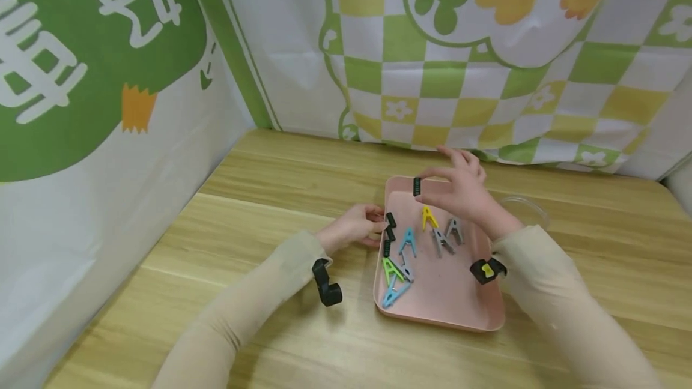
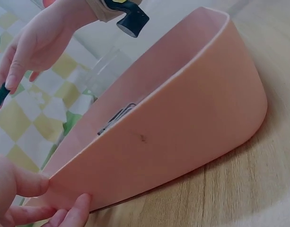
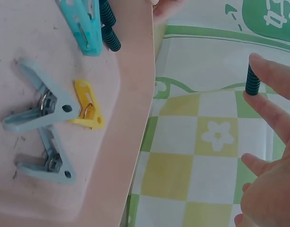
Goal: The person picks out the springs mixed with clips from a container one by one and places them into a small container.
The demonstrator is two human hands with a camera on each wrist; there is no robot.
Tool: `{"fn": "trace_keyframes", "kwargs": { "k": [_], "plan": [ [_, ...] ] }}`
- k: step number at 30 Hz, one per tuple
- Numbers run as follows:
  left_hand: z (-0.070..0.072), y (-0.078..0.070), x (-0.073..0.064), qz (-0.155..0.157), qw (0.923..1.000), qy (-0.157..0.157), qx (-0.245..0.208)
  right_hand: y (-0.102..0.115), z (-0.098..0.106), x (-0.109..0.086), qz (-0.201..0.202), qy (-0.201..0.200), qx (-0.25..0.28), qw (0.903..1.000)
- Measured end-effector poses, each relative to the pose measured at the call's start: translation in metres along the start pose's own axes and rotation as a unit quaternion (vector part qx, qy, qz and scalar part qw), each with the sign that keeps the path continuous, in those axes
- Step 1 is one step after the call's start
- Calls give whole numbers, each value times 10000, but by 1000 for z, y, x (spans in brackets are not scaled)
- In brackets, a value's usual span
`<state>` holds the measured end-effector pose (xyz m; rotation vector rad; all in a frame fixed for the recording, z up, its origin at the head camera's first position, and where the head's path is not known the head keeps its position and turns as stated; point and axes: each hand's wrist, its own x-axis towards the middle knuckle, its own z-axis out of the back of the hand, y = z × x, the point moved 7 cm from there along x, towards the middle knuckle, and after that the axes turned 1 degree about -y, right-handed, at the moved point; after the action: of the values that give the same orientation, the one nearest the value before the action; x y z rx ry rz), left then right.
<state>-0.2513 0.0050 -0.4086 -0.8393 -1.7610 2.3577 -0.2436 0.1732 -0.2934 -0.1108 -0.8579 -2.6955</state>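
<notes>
My right hand pinches a small black ribbed spring between thumb and forefinger, its other fingers spread. It hangs over the far end of a pink tray. At the tray's left wall my left hand grips the side, thumb at the rim and fingers against the outer face. Several more black springs lie inside along that wall. Spring clothespins share the tray: a yellow clothespin, grey ones, a blue one, a green one and a light blue one.
To the right of the tray, partly behind my right forearm, sits a clear round container. The wooden table meets a patterned cloth at the back and a cloth wall on the left.
</notes>
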Motion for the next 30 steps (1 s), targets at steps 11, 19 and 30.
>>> {"fn": "trace_keyframes", "kwargs": {
  "k": [11,19,30],
  "plan": [
    [1,0,-1,-54,9984,488,-268,-5,15,-8,23,-26,-170,9998],
    [0,-3,-2,-52,9965,646,-522,-12,27,-12,-7,-42,-206,9998],
    [0,-2,-1,11,9962,653,-583,-28,48,-22,-173,19,-282,9995]
  ]
}}
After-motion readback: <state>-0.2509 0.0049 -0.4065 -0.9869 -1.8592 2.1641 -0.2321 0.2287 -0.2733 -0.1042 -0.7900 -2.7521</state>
